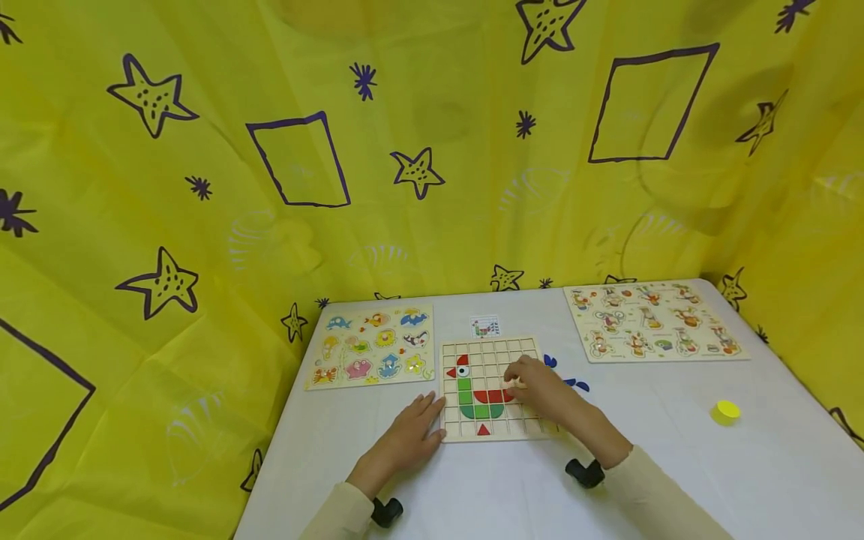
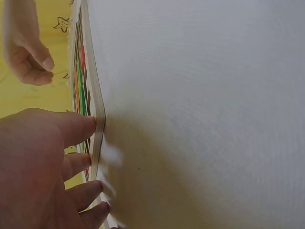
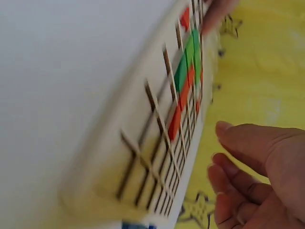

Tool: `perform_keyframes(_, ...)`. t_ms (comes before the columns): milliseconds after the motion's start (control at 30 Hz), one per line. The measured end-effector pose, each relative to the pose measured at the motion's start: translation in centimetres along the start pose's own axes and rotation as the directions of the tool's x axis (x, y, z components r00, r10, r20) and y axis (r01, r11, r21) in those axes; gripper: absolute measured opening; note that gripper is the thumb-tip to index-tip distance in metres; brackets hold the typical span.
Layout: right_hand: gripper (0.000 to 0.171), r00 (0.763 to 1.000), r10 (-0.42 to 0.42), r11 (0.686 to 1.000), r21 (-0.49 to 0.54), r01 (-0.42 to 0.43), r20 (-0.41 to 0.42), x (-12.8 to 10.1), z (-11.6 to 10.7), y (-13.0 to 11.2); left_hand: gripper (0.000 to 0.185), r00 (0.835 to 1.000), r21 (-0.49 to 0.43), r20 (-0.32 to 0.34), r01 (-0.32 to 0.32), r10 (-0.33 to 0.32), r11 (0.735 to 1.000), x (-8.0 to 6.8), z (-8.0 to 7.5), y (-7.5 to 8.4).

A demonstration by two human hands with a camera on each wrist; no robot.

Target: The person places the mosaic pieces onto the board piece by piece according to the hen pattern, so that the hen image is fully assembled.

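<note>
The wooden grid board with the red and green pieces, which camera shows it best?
The head view: the whole grid board lies in sight, with both hands at it. The left wrist view shows only its edge side-on, under the left hand's fingertips. The right wrist view shows it close, slanted and blurred.

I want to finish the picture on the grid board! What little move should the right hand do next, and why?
Probably lower the right hand onto the grid board beside the red pieces. It hovers there with fingers curled, seemingly pinching something pale. The left hand presses flat against the board's edge, steadying it, and empty squares lie nearby.
</note>
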State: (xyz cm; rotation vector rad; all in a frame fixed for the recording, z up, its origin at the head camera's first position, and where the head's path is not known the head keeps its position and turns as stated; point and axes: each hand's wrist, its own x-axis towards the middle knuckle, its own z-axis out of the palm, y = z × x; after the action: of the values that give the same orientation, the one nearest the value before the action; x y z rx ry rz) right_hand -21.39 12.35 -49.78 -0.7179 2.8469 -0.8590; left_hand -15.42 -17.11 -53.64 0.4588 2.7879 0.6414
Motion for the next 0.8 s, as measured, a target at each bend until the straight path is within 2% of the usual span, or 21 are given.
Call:
perform_keyframes(167,0.041,0.994,0.110,0.993,-0.042,-0.111,-0.028,1.0,-2.4,3.6,0.063,1.000,0.011,-0.002,-0.001,0.001,1.000,0.0,0.0,0.0)
perform_keyframes(300,0.049,0.979,0.203,0.978,-0.040,-0.204,-0.007,1.7,-3.4,5.9,0.063,1.000,0.006,0.000,0.003,-0.003,1.000,0.0,0.0,0.0)
perform_keyframes(400,0.042,0.967,0.250,0.968,-0.037,-0.249,0.038,2.2,-3.5,7.3,0.063,1.000,0.005,0.005,0.005,-0.005,1.000,0.0,0.0,0.0)
perform_keyframes(500,0.031,0.966,0.250,0.967,-0.057,-0.247,0.059,2.5,-3.2,8.4,0.063,1.000,0.007,0.006,0.004,-0.004,1.000,0.1,0.0,0.1)
perform_keyframes(600,0.023,0.971,0.238,0.970,-0.055,-0.236,0.039,2.7,-2.8,9.1,0.063,1.000,0.008,0.004,0.003,-0.003,1.000,0.1,-0.1,0.1)
perform_keyframes(800,0.018,0.978,0.208,0.978,-0.019,-0.207,0.026,2.5,-2.4,9.6,0.063,1.000,0.003,0.005,0.006,-0.006,1.000,0.0,0.0,0.1)
